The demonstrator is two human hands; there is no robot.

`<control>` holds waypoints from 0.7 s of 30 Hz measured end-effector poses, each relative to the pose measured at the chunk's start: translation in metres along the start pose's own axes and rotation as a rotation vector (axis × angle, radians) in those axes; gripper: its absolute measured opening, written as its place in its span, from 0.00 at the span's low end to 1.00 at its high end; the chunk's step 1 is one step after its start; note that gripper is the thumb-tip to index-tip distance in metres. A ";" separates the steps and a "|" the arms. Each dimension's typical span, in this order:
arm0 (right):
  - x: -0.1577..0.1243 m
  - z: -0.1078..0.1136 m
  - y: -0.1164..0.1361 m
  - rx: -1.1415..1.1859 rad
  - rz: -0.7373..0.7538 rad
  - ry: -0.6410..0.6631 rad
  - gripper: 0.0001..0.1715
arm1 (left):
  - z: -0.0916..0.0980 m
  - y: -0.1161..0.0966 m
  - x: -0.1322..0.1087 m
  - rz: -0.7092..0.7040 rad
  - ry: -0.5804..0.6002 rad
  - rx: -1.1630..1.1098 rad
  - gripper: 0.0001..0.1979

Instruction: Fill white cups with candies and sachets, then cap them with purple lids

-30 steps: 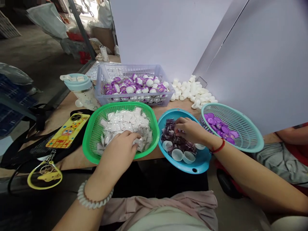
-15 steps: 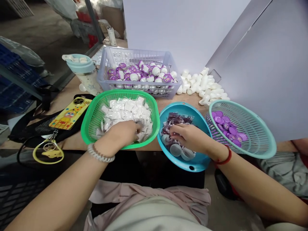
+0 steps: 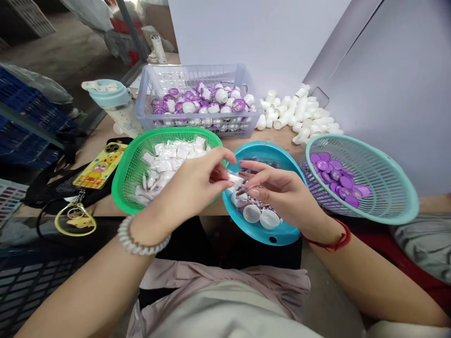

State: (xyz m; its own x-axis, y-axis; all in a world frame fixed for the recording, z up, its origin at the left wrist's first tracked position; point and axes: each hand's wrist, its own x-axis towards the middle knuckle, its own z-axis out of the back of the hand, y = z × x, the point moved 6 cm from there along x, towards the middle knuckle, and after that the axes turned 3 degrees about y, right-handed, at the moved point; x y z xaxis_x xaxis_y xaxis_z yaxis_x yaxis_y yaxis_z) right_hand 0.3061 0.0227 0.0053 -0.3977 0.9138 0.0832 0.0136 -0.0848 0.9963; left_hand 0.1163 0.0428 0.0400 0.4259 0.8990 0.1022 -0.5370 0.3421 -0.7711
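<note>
My left hand (image 3: 190,180) and my right hand (image 3: 278,190) meet above the blue plastic bowl (image 3: 264,151). A small white sachet (image 3: 234,178) sits pinched in my left fingertips, with my right fingers beside its end. Whether my right hand grips anything is hidden. Dark purple sachets (image 3: 260,163) lie in the bowl, mostly covered by my hands, along with white plastic cups (image 3: 260,216). Many white sachets (image 3: 169,162) fill the green plastic basket (image 3: 123,188) to my left.
A lavender crate (image 3: 144,94) holds white containers with purple lids, and loose white bottles (image 3: 296,110) lie behind the bowl. A teal basket (image 3: 387,188) holds purple lids. A yellow-cased phone (image 3: 100,165) and a water bottle (image 3: 112,101) stand left.
My left hand has come out of the green basket, lifting a white sachet over to the blue bowl. My right hand has risen from the dark sachets to meet it.
</note>
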 end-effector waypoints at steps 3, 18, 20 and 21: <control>-0.003 0.015 -0.002 0.043 0.014 -0.088 0.09 | -0.025 -0.020 0.007 -0.106 0.061 -0.081 0.24; -0.059 0.070 -0.008 -0.086 0.133 -0.476 0.04 | -0.094 -0.016 0.040 -0.105 0.325 0.831 0.13; -0.060 0.067 0.000 -0.114 0.190 -0.520 0.04 | -0.081 -0.022 0.043 -0.062 0.200 0.696 0.15; -0.060 0.065 0.003 -0.110 0.223 -0.537 0.05 | -0.075 -0.024 0.045 -0.040 0.133 0.592 0.17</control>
State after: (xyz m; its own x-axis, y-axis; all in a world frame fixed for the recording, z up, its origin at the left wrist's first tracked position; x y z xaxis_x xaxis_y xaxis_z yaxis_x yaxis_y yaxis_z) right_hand 0.3900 -0.0065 0.0050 0.1240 0.9399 0.3180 -0.0636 -0.3123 0.9478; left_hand 0.2031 0.0540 0.0162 0.5208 0.8535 0.0145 -0.8163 0.5029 -0.2840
